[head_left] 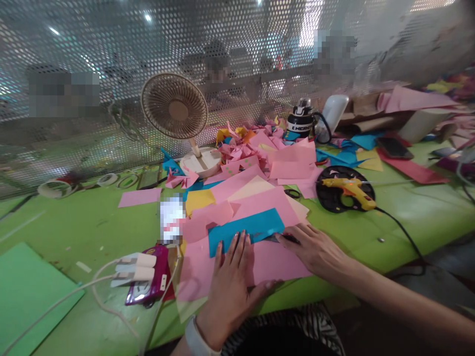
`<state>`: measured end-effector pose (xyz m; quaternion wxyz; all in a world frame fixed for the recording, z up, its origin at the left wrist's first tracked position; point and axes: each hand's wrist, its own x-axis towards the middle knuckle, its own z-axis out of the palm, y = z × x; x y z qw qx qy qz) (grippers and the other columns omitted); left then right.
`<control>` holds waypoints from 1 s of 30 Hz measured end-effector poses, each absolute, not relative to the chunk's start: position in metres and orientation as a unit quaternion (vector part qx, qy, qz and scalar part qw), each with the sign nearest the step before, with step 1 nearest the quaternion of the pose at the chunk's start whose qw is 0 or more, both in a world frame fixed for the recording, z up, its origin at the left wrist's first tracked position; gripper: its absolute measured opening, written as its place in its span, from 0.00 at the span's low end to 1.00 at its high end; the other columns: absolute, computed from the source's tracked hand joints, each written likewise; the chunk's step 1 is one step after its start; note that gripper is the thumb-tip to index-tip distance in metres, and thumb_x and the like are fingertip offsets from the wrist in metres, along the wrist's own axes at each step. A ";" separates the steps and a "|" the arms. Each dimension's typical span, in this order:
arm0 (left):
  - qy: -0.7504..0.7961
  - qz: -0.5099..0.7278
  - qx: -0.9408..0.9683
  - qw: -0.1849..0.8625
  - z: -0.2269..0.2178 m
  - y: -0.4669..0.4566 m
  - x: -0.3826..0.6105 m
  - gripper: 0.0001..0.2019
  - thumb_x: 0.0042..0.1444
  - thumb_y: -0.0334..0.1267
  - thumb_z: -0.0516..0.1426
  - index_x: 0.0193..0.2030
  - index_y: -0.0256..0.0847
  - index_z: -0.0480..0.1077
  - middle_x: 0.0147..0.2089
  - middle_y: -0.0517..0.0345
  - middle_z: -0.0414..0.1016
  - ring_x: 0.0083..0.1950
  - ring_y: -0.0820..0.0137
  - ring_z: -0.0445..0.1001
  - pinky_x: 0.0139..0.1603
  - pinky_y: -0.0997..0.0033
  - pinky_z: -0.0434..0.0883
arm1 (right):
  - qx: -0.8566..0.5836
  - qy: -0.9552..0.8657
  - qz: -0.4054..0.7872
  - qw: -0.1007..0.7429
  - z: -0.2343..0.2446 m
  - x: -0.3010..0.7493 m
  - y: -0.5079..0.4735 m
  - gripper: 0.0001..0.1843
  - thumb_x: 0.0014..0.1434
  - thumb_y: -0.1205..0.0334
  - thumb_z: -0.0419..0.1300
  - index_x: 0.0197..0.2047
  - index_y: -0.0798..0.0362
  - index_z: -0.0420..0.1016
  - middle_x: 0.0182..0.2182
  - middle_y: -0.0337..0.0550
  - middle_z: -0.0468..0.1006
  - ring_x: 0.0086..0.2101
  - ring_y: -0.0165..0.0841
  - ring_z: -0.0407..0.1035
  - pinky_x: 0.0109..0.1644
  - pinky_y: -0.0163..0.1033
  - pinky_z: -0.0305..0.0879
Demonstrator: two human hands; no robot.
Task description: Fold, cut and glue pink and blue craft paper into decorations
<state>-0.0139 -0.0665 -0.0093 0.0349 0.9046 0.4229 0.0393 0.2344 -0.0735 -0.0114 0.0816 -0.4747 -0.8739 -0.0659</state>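
Observation:
A folded strip of blue paper (245, 222) lies at a slant on large pink sheets (274, 259) near the table's front edge. My left hand (233, 277) rests flat, fingers spread, its fingertips on the lower edge of the blue strip. At the strip's right end, my right hand (315, 247) is closed round a pair of scissors (291, 238) with dark handles. Their shiny blades reach left over the blue paper; my fingers hide part of the handles. Pink, cream and yellow paper (200, 199) is layered just behind.
A fan (200, 163) and a heap of pink scraps (245, 155) stand along the perforated screen. To the right, a yellow glue gun (351, 190) sits on a black dish, its cord trailing forward. White cables run from a purple power bank (152, 282) at left. A bottle (300, 121) stands behind.

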 end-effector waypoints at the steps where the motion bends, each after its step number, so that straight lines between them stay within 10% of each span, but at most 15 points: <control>1: 0.424 0.040 0.904 0.036 -0.010 -0.067 -0.014 0.41 0.55 0.64 0.41 0.68 0.37 0.39 0.70 0.48 0.38 0.69 0.56 0.38 0.64 0.44 0.40 | -0.474 -0.874 -0.069 0.081 -0.011 0.232 -0.073 0.25 0.56 0.74 0.51 0.57 0.52 0.64 0.43 0.50 0.69 0.38 0.38 0.62 0.41 0.46 0.65; 30: 0.454 0.044 0.889 0.042 -0.002 -0.074 -0.030 0.39 0.56 0.62 0.42 0.68 0.39 0.39 0.69 0.47 0.40 0.69 0.56 0.38 0.64 0.44 0.44 | -0.452 -0.885 -0.074 0.085 -0.012 0.228 -0.076 0.24 0.57 0.73 0.49 0.57 0.54 0.63 0.44 0.52 0.69 0.40 0.40 0.62 0.41 0.47 0.65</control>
